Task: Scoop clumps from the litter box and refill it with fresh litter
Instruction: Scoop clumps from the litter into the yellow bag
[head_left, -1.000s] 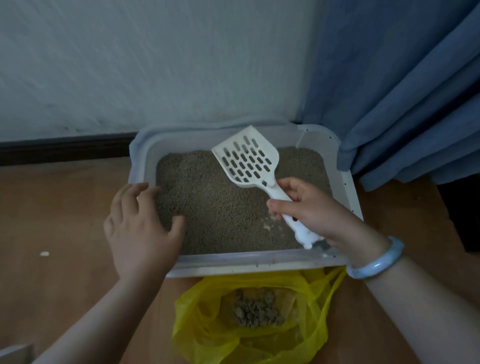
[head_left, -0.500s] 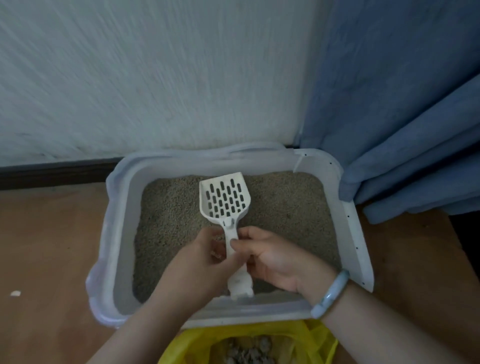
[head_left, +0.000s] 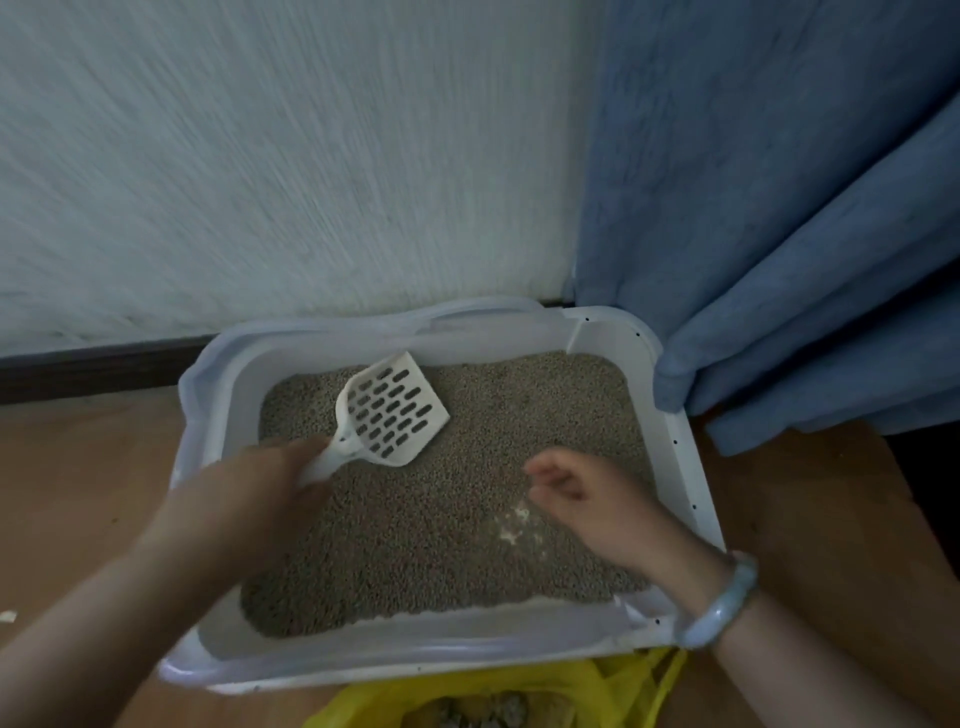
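Note:
A white litter box (head_left: 680, 457) sits on the floor against the wall, filled with grey-brown litter (head_left: 441, 540). My left hand (head_left: 244, 504) grips the handle of a white slotted scoop (head_left: 392, 410), whose empty blade hovers over the box's far left part. My right hand (head_left: 587, 499) is over the right side of the litter, fingers loosely curled and holding nothing. A pale smear (head_left: 511, 525) shows in the litter just left of that hand. A yellow plastic bag (head_left: 571, 691) with grey clumps (head_left: 478, 714) inside lies in front of the box.
A blue curtain (head_left: 779, 260) hangs to the right and brushes the box's far right corner. A white textured wall (head_left: 285, 156) with a dark baseboard (head_left: 93, 369) stands behind. Wooden floor (head_left: 78, 493) lies on both sides, with a small white scrap (head_left: 8, 617) at left.
The scoop passed from my right hand to my left hand. My right hand let go and moved right over the litter. The view shifted upward, showing more of the wall.

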